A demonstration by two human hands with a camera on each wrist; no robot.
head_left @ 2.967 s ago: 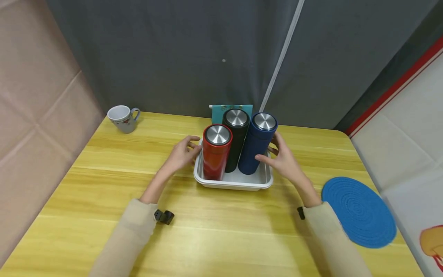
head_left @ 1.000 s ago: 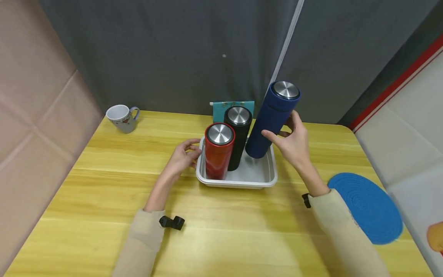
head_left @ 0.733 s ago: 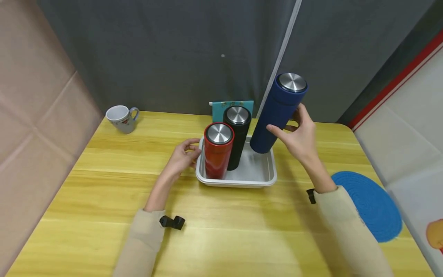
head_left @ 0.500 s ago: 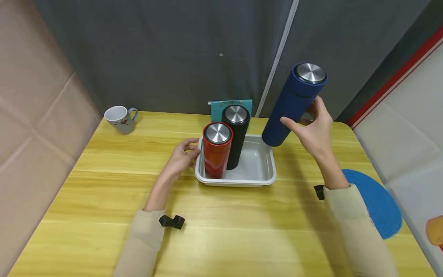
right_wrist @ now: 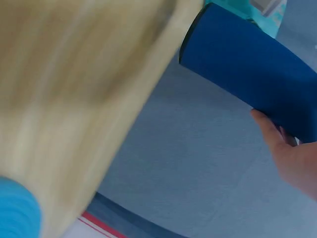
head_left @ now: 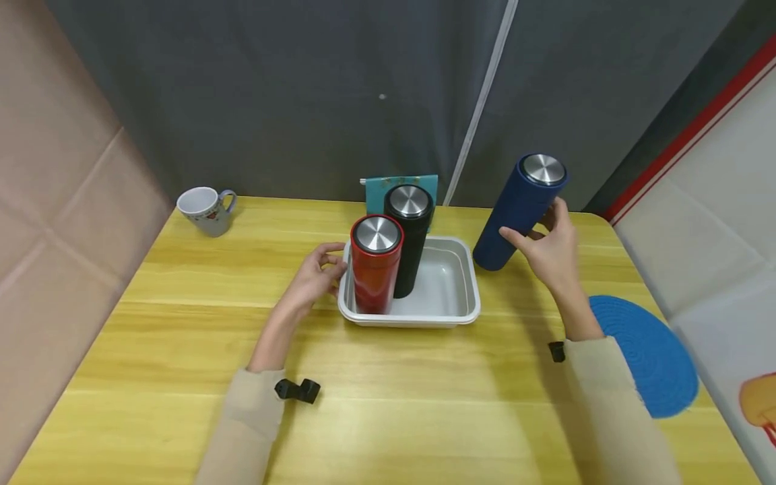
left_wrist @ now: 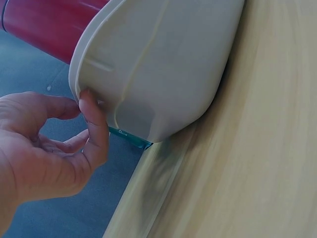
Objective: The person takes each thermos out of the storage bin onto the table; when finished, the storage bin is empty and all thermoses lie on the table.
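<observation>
My right hand (head_left: 548, 246) grips a blue thermos bottle (head_left: 515, 212) with a steel lid, thumb on the near side. The bottle leans to the right, its base low over the table to the right of the white tray (head_left: 445, 320); in the right wrist view the blue bottle (right_wrist: 247, 67) spans the upper right. My left hand (head_left: 315, 276) holds the tray's left rim; in the left wrist view its fingertips meet at the rim of the tray (left_wrist: 168, 64). A red thermos (head_left: 376, 276) and a black thermos (head_left: 412, 249) stand inside the tray's left half.
A patterned mug (head_left: 209, 212) stands at the table's back left. A round blue woven mat (head_left: 649, 357) lies at the right, partly under my right sleeve. Behind the tray is a teal object (head_left: 376, 195), against the dark grey curtain (head_left: 273, 101).
The right hand has lifted the blue thermos out of the tray, carried it right past the rim and, over the last half second, lowered it. The left hand has stayed at the tray's rim.
</observation>
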